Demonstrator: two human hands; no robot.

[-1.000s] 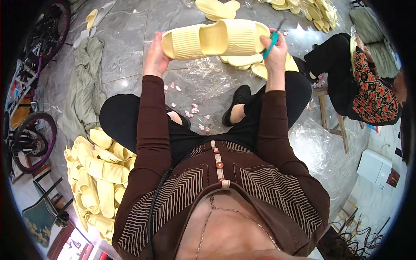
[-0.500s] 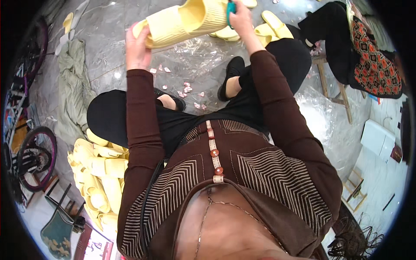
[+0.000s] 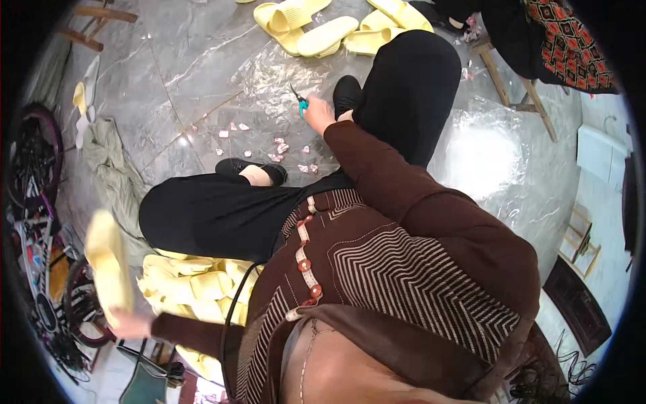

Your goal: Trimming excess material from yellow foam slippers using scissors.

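Note:
Out to the left, my left hand [image 3: 132, 324] grips one end of a yellow slipper [image 3: 108, 262], which stands nearly upright and is smeared by motion. Close by lies a heap of yellow slippers [image 3: 205, 286], partly covered by my left thigh and sleeve. My right hand [image 3: 319, 114] is closed around the teal handles of small scissors [image 3: 303, 104], in front of my right knee. The dark blades point away from me, over the plastic-covered floor, and touch nothing.
Several yellow slippers [image 3: 328, 36] lie on the far floor. Small paper scraps [image 3: 280, 145] are scattered near my feet. Crumpled grey-green cloth [image 3: 111, 155] and a bicycle [image 3: 40, 222] are at left. Beside a wooden stool [image 3: 515, 94], another person in patterned clothing [image 3: 572, 44] shows at far right.
My left hand has swung the slipper from the front down to the left, beside the heap. The right hand has come off that slipper and moved nearer, still holding the scissors.

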